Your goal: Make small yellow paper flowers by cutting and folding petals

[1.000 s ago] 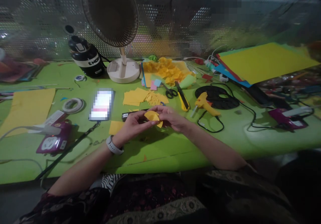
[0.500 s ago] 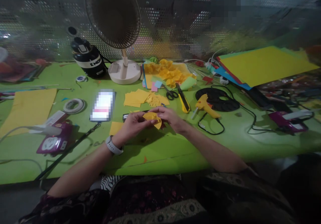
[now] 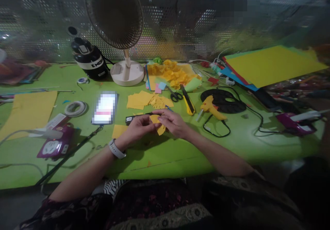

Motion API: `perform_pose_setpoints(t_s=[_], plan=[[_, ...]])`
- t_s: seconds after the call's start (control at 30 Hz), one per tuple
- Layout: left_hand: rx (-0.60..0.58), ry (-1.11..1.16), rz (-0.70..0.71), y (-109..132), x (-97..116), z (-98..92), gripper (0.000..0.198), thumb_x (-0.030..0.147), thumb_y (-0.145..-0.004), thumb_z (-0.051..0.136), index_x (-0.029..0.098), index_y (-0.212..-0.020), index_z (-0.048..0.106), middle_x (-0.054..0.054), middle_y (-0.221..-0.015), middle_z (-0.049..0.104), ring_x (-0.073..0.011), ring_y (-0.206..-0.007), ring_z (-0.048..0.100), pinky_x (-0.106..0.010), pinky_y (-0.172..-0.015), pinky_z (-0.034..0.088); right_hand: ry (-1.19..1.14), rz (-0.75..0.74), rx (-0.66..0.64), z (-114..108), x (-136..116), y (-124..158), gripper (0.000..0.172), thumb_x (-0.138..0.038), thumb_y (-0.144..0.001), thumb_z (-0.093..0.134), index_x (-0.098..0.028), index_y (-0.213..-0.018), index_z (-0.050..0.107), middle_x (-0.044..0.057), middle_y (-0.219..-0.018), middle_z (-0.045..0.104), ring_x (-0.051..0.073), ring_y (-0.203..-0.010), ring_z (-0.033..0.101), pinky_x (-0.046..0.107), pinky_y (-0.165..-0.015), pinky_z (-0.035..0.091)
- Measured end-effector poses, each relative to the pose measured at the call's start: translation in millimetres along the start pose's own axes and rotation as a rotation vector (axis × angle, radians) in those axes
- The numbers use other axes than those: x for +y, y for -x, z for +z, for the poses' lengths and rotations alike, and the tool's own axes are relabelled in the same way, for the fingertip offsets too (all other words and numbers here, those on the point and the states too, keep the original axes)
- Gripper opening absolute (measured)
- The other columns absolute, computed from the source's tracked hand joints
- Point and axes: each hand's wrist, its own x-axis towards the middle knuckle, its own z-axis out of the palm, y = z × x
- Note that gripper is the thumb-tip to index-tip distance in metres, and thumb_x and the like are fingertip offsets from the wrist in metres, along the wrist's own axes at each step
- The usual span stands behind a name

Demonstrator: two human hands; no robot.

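Observation:
A small yellow paper piece [image 3: 157, 124] is pinched between both hands just above the green table [image 3: 165, 154]. My left hand [image 3: 136, 127], with a white watch on its wrist, grips the paper's left side with closed fingers. My right hand [image 3: 172, 121] closes over its top and right edge. A yellow paper square [image 3: 119, 131] lies on the table just left of my left hand. Cut yellow squares [image 3: 144, 100] are piled a little beyond the hands.
A desk fan [image 3: 121, 34] and a black bottle [image 3: 90, 61] stand at the back. Scissors [image 3: 175, 94], a yellow cutter [image 3: 188, 101], a yellow glue gun [image 3: 211, 108], a phone [image 3: 105, 107], tape rolls [image 3: 75, 108] and stacked coloured sheets [image 3: 270, 65] lie around. Yellow paper flowers [image 3: 172, 72] are heaped centre back.
My fingers have turned and folded the yellow paper piece slightly; it now hangs a little lower between them. The hands stay in the same spot.

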Motion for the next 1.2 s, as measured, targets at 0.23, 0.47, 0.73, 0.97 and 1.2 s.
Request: perform_pose_setpoints(t_s=[0.23,0.47,0.73,0.97,1.2], plan=[[0.012,0.122,0.062,-3,-3,1.3,0.037,0.028,-0.068,0.085,0.016,-0.093,0.062,0.004,-0.069,0.059,-0.0079,-0.062,0.056,-0.021,-0.059,0.045,0.071,-0.122,0.100,5,-2,0,0.032,-0.033,-0.097,0.044,-0.022,-0.125,0.057,0.008,-0.115,0.064,0.020,-0.098,0.061,0.035,-0.087,0.049],[-0.047,0.014,0.111,-1,1,-0.8,0.050,0.025,-0.073,0.082,0.018,-0.116,0.058,0.007,-0.066,0.051,-0.0053,-0.053,0.043,-0.019,-0.049,0.033,-0.050,-0.023,0.050,4,-3,1,0.035,-0.037,-0.098,0.045,-0.021,-0.127,0.055,0.002,-0.078,0.060,0.017,-0.072,0.057,0.032,-0.072,0.050],[-0.081,0.117,0.106,-3,4,-3.9,0.043,0.028,-0.080,0.074,0.018,-0.119,0.057,0.001,-0.073,0.061,-0.0109,-0.067,0.058,-0.025,-0.066,0.047,-0.200,0.064,0.063,0,-3,-1,0.037,-0.042,-0.096,0.047,-0.021,-0.126,0.051,-0.006,-0.062,0.043,0.011,-0.047,0.041,0.023,-0.047,0.036],[0.031,0.099,0.153,1,9,2.5,0.062,0.027,-0.075,0.078,0.023,-0.130,0.048,0.000,-0.088,0.063,-0.0123,-0.078,0.061,-0.024,-0.069,0.049,0.122,-0.085,0.216,1,-4,4,0.040,-0.038,-0.099,0.041,-0.019,-0.134,0.047,-0.002,-0.066,0.052,0.016,-0.060,0.050,0.031,-0.067,0.047],[0.111,-0.068,0.251,4,3,3.7,0.038,0.028,-0.090,0.059,0.020,-0.126,0.050,-0.004,-0.093,0.062,-0.0144,-0.083,0.061,-0.025,-0.067,0.053,0.277,-0.169,0.206,4,-2,6,0.042,-0.034,-0.099,0.040,-0.019,-0.138,0.047,0.005,-0.078,0.064,0.018,-0.065,0.059,0.034,-0.075,0.050]])
